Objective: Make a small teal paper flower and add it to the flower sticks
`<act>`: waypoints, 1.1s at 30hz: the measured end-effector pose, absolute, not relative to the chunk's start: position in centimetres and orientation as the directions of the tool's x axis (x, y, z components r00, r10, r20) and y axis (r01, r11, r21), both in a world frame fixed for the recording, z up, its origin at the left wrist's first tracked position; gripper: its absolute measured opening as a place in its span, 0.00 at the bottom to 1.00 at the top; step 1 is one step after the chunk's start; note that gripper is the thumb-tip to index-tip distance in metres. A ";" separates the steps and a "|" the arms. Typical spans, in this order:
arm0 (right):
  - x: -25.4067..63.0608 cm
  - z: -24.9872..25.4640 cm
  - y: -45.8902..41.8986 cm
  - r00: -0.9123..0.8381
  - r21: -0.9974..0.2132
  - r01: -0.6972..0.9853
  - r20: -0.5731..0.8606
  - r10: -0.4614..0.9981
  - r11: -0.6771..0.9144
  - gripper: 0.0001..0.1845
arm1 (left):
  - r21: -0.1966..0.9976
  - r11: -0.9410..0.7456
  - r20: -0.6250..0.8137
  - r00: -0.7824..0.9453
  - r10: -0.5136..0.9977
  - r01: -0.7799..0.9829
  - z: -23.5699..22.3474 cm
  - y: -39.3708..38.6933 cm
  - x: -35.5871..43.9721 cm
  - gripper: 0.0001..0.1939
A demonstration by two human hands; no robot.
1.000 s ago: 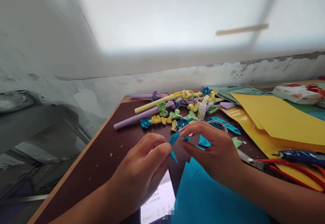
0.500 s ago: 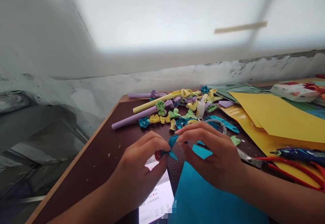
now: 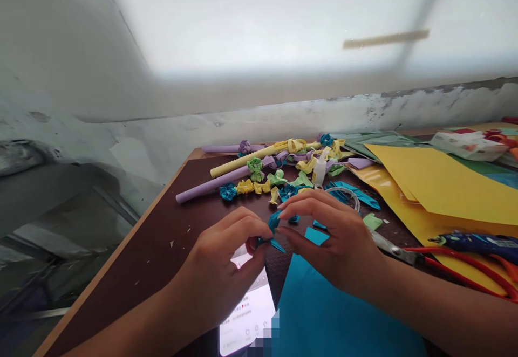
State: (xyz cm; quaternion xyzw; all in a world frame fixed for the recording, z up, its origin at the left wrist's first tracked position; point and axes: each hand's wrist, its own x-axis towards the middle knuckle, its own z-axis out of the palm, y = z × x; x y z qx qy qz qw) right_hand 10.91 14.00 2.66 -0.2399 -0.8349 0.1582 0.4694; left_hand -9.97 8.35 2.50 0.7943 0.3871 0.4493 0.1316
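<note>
A small folded piece of blue paper is pinched between the thumb and fingers of my left hand. My right hand reaches in from the other side, its fingertips at the upper edge of the same piece. A pointed end of the paper sticks out below the fingers. Beneath my left hand lies a phone with a lit screen. A large blue paper sheet rests on the table under my right forearm.
Rolled paper sticks and crumpled paper flowers lie behind my hands, with a glue bottle. At right are yellow sheets, red-handled scissors and a dark blue tool. The brown table's left edge borders a drop.
Both hands stay together at the blue paper, which has tilted slightly. My right fingers have shifted a little down and left along it. The view has moved slightly.
</note>
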 end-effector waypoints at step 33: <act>11.0 2.7 14.1 -0.453 -0.543 0.305 0.640 0.621 0.782 0.03 | 0.507 -0.663 0.584 0.346 0.734 0.551 2.7 8.1 -9.9 0.15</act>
